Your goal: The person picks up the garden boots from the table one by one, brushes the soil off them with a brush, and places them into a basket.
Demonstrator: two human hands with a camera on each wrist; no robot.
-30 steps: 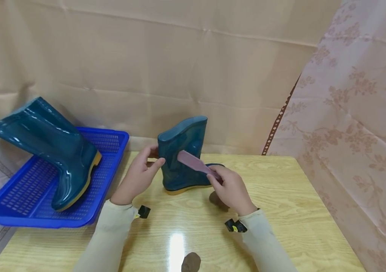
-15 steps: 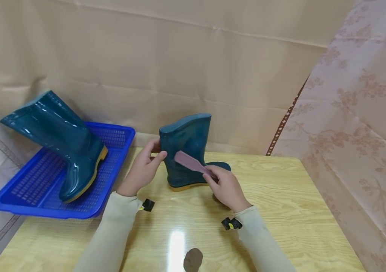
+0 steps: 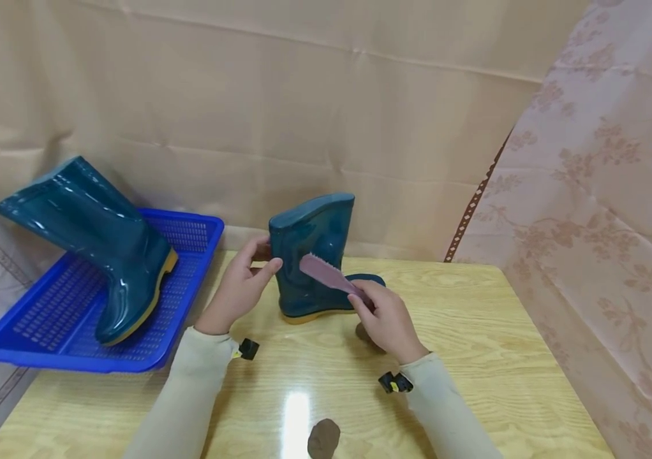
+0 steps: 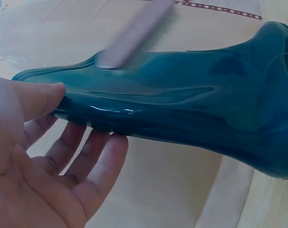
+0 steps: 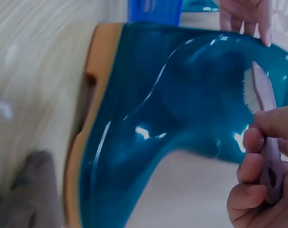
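A dark teal rubber boot (image 3: 305,290) with a yellow-orange sole stands upright on the table, toe to the right. My left hand (image 3: 238,287) holds the back of its shaft near the top; in the left wrist view the thumb lies on one side and the fingers on the other. A pinkish-purple brush (image 3: 326,273) is gripped by its handle in my right hand (image 3: 388,317). Its pale bristles (image 5: 249,91) face the boot's shaft; in the right wrist view they appear to be against it. The left wrist view shows the brush (image 4: 134,35) blurred.
On the left, a blue plastic basket (image 3: 188,299) holds a second teal boot (image 3: 113,245), which leans over its rim. A brown lump (image 3: 323,438) lies at the table's front, and another brown object (image 3: 365,333) is partly hidden under my right hand. A beige curtain (image 3: 303,115) hangs behind.
The brush has shifted slightly left across the boot's shaft and back right, staying in my right hand. The head view has swayed a little. My left hand keeps its hold on the boot.
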